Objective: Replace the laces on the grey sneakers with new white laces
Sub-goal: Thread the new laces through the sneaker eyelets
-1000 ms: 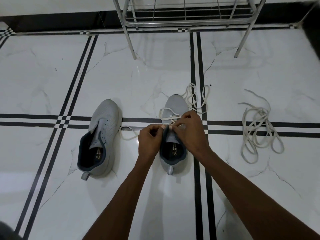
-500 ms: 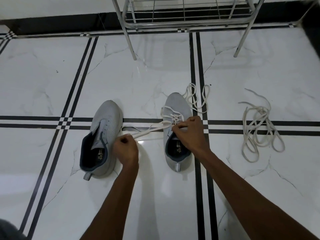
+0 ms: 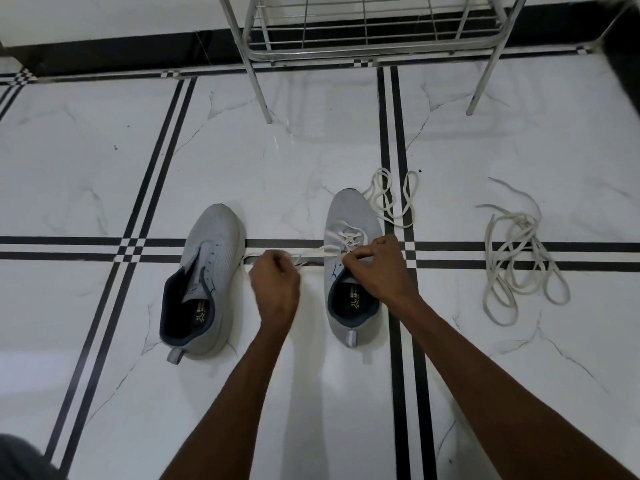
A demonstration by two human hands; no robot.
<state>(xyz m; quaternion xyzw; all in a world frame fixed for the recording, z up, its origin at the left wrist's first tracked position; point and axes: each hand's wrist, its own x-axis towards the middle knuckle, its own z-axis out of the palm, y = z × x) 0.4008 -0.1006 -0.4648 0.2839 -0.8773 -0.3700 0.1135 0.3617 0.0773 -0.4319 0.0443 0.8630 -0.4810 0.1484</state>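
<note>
Two grey sneakers stand on the tiled floor, toes pointing away. The left sneaker [image 3: 207,271] has no lace. The right sneaker [image 3: 349,216] carries a white lace [image 3: 346,237] crossed through its front eyelets, with loose loops lying past the toe. My left hand [image 3: 275,282] sits between the shoes, fingers curled round the lace end that stretches left from the shoe. My right hand [image 3: 375,268] rests over the right sneaker's tongue and pinches the lace at the eyelets.
A tangled pile of off-white laces [image 3: 519,258] lies on the floor to the right. A metal rack [image 3: 363,39] on thin legs stands at the back against the dark skirting. The floor is white marble with black stripes.
My left hand left the right sneaker, drew the lace end out to the left, then came partway back toward the shoe. My right hand stayed at the eyelets.
</note>
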